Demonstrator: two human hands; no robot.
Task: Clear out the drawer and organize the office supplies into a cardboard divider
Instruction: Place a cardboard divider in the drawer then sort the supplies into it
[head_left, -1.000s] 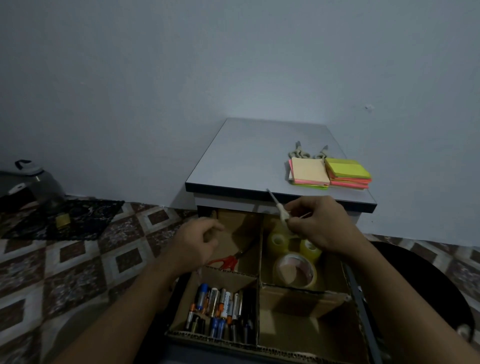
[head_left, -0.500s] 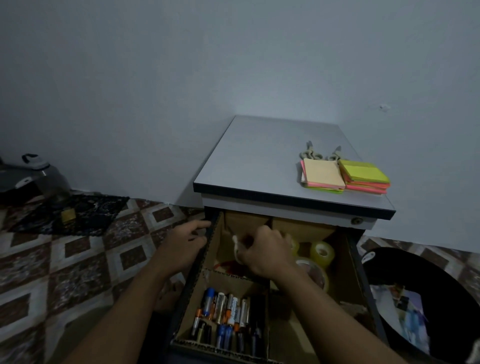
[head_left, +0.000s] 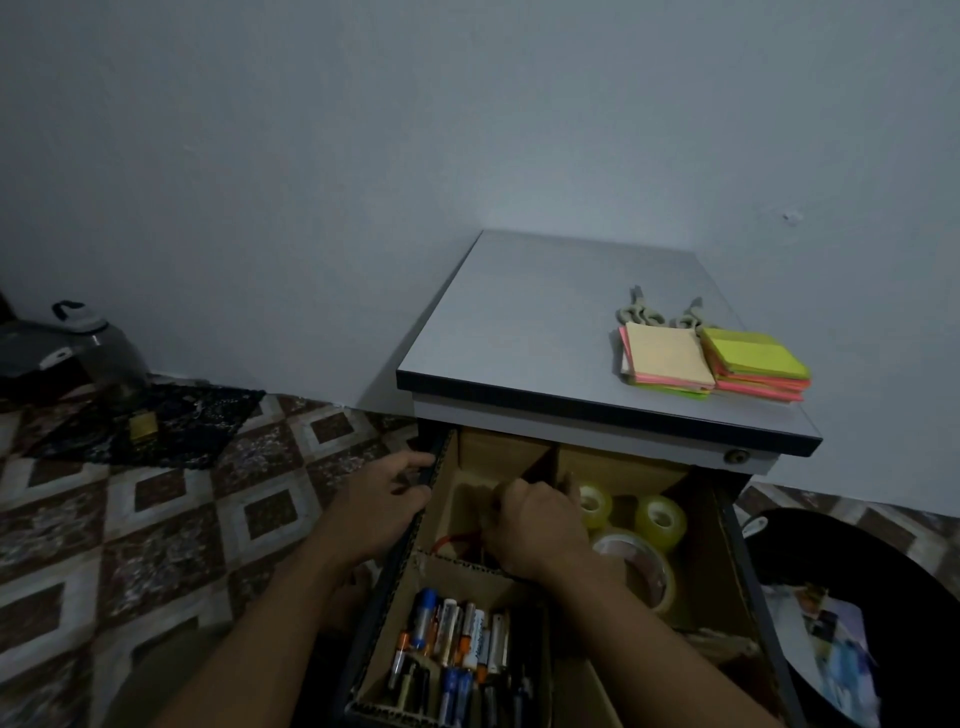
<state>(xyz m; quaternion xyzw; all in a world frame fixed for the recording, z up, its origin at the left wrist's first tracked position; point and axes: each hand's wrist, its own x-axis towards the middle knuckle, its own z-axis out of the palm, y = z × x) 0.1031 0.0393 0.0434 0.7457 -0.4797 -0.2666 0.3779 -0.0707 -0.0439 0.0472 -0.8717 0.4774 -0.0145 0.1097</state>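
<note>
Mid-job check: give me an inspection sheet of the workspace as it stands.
Surface: grey cabinet top carries two sticky-note stacks and grey clips.
Job's things: cardboard divider in the open drawer; pens near left, tape rolls far right, red scissors far left.
Clutter: nothing seen.
Hands: left hand grips drawer's left edge; right hand curled in far-left compartment, grasp hidden.
Cables: nothing seen.
Surroundings: tiled floor, bottle, black bin.

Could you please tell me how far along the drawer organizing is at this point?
Done: batteries and pens fill the near-left compartment of the cardboard divider, tape rolls the far-right. In hand: the right hand is inside the far-left compartment by the red scissors; the left hand grips the drawer edge. Left: sticky notes and grey items on the cabinet top.
</note>
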